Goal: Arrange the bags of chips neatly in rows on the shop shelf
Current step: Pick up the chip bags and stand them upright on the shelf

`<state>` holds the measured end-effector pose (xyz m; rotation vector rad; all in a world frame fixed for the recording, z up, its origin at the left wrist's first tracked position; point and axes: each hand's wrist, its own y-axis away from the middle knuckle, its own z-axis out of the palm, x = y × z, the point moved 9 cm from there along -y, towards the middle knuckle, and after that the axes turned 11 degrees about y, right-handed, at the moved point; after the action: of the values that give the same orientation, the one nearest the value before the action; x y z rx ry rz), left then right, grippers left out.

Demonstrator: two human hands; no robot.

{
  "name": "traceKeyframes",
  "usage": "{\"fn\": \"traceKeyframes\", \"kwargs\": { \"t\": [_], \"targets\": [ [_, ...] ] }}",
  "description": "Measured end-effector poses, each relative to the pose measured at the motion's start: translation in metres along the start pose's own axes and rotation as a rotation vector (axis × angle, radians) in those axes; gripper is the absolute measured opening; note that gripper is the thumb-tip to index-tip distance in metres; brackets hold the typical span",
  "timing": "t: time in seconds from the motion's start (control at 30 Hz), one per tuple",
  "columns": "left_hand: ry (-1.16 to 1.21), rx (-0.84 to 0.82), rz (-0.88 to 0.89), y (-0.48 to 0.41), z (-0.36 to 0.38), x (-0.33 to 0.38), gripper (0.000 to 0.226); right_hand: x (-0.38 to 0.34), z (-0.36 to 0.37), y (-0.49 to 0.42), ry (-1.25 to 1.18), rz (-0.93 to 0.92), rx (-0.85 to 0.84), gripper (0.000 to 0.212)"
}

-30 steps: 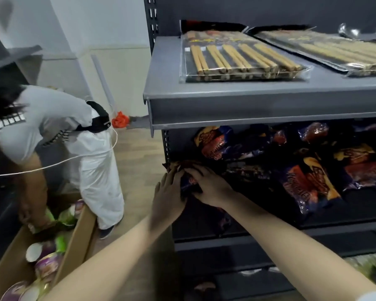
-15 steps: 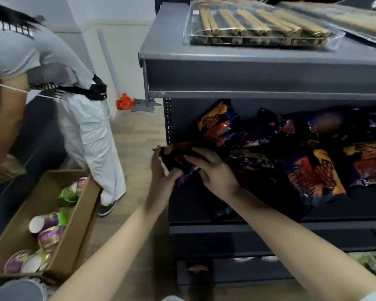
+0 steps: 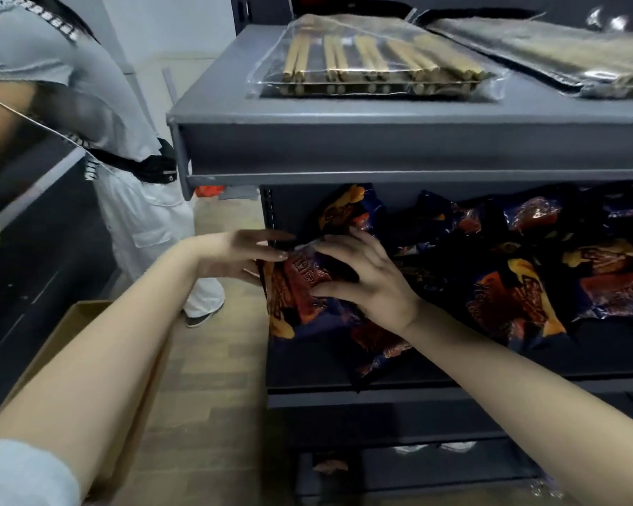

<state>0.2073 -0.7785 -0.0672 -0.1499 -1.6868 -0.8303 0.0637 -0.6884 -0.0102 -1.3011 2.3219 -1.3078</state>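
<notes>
A dark blue foil bag of chips with red and orange print stands nearly upright at the 9 o'clock end of the grey metal shop shelf, sandwiched between both hands. This looks like squaring it up to start a row against the shelf's upright. The left hand has its grip apart, with straight fingers laid along the bag's 9 o'clock edge as a stop. The right hand arches spread fingers and thumb over the bag's face from 3 o'clock. Whether its grip pinches the foil or only presses cannot be told.

The red panel on the bag carries bold characters, too blurred to read. Toward 3 o'clock, more matching bags lie jumbled and overlapping, probably still to be sorted. At 12 o'clock, the upper grey shelf holds a clear pack of tan biscuit sticks. At 10 o'clock stands another person in white trousers.
</notes>
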Motion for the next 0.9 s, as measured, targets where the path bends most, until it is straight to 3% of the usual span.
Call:
{"fn": "traceKeyframes", "kwargs": {
  "t": [0.13,0.23,0.27,0.33,0.4,0.5,0.57,0.63,0.77,0.9],
  "targets": [
    [-0.057,-0.073,-0.105,0.001,0.018,-0.020,0.094,0.028,-0.009,0.005,-0.067,0.173,-0.055,0.027],
    [0.038,0.010,-0.019,0.002,0.013,-0.021,0.070,0.042,-0.018,-0.002,-0.093,0.188,-0.056,0.038],
    [0.105,0.077,0.037,0.003,0.007,-0.019,0.058,0.053,-0.017,-0.003,-0.126,0.275,-0.074,0.042],
    [0.294,0.266,0.164,0.006,-0.011,-0.017,0.035,0.081,-0.008,0.005,-0.293,0.645,-0.124,0.044],
    [0.481,0.483,0.305,0.014,-0.027,-0.018,0.023,0.081,0.015,0.023,-0.670,1.006,-0.234,0.059],
    [0.698,0.703,0.479,0.028,-0.025,-0.025,0.030,0.045,0.058,0.042,-1.024,1.193,-0.446,0.088],
    [0.690,0.733,0.511,0.030,-0.011,-0.031,0.033,0.037,0.071,0.040,-0.997,1.207,-0.400,0.084],
    [0.632,0.706,0.488,0.030,0.004,-0.039,0.030,0.035,0.081,0.041,-0.974,1.237,-0.368,0.066],
    [0.569,0.663,0.387,0.032,0.009,-0.056,0.032,0.032,0.090,0.058,-0.915,1.313,-0.500,0.031],
    [0.348,0.590,0.347,0.029,-0.005,-0.047,0.048,0.037,0.084,0.055,-0.776,1.245,-0.511,0.031]
  ]
}}
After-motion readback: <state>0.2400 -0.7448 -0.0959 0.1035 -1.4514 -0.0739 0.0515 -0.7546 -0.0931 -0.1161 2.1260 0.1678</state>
